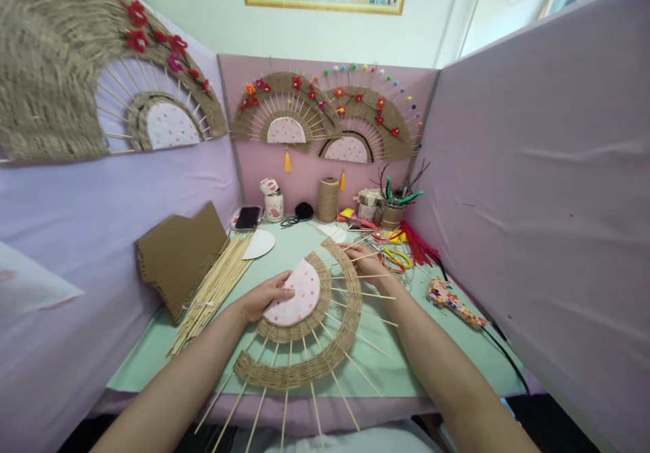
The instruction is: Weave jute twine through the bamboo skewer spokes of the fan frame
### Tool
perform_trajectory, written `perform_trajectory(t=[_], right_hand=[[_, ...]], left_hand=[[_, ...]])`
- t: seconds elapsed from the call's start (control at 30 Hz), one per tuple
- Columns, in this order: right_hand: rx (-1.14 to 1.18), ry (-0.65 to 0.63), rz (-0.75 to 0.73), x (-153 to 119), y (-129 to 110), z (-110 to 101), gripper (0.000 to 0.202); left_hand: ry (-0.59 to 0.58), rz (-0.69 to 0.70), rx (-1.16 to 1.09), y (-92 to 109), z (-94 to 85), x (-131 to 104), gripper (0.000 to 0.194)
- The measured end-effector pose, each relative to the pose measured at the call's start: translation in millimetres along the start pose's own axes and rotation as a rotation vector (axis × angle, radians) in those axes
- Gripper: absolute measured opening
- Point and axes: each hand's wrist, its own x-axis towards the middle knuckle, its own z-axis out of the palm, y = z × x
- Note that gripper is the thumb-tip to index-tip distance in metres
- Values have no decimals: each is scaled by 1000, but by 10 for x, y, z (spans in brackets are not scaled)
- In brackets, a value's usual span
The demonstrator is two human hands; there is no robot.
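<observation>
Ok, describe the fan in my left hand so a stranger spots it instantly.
Over the pale green tabletop, find the left hand, its thumb on a dotted half-circle. That's the center of the woven fan, with the right hand at its outer band. Unlike the wall fans, which carry red flowers, it has none.

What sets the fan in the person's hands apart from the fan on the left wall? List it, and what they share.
The held fan bears no flowers; the left wall fan carries mostly red flowers. The held fan's outer band is narrow, with long bare sticks jutting past it; the wall fan's is far broader. The held fan slants; the wall fan hangs nearly level. Both have a dotted half-round centre.
</observation>
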Motion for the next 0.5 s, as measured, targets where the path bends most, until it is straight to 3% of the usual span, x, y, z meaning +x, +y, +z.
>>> perform_trajectory(t=[0.27, 0.5], right_hand=[[-2, 30, -50, -10, 62, 20, 21], [152, -45, 89, -56, 100, -12, 25]], left_hand=[[36, -1, 53, 17, 22, 2, 59], [25, 1, 69, 5, 19, 19, 60]])
